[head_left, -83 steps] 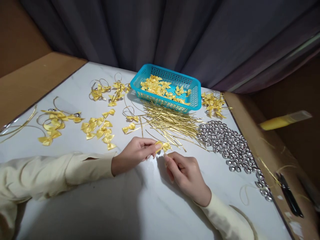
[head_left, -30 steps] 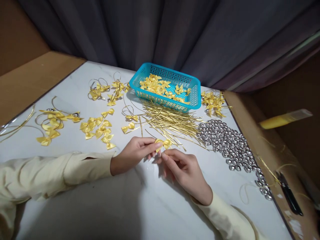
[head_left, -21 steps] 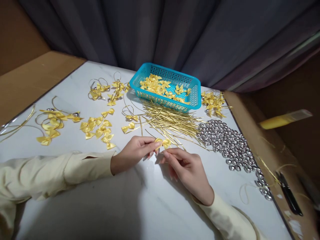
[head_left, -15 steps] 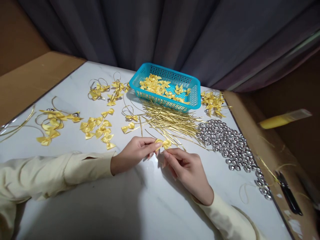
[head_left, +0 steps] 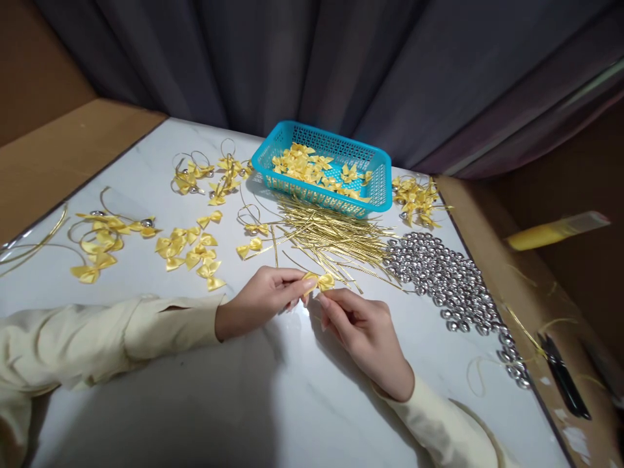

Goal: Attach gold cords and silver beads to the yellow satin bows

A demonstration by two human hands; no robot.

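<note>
My left hand (head_left: pixel 266 294) pinches a yellow ribbon bow (head_left: pixel 322 281) by its left loop, over the middle of the white table. Just below the bow's right side, my right hand (head_left: pixel 363 328) has thumb and index finger pressed together; what lies between them, if anything, is too small to make out. A thin gold cord (head_left: pixel 295 261) runs up from beside the left fingertips. Behind both hands lies a pile of gold cords (head_left: pixel 336 235). To the left of it are loose yellow bows (head_left: pixel 194 250).
A blue plastic basket (head_left: pixel 385 188) of yellow bows stands at the back. Silver bells (head_left: pixel 448 279) are heaped on the right. Bows with looped cords and bells (head_left: pixel 100 237) lie left. Black-handled cutters (head_left: pixel 565 380) and a yellow-handled tool (head_left: pixel 550 233) are at the right edge.
My right hand has shifted very slightly, its fingers a little closer together below the bow. My left hand and the bow stay almost where they were.
</note>
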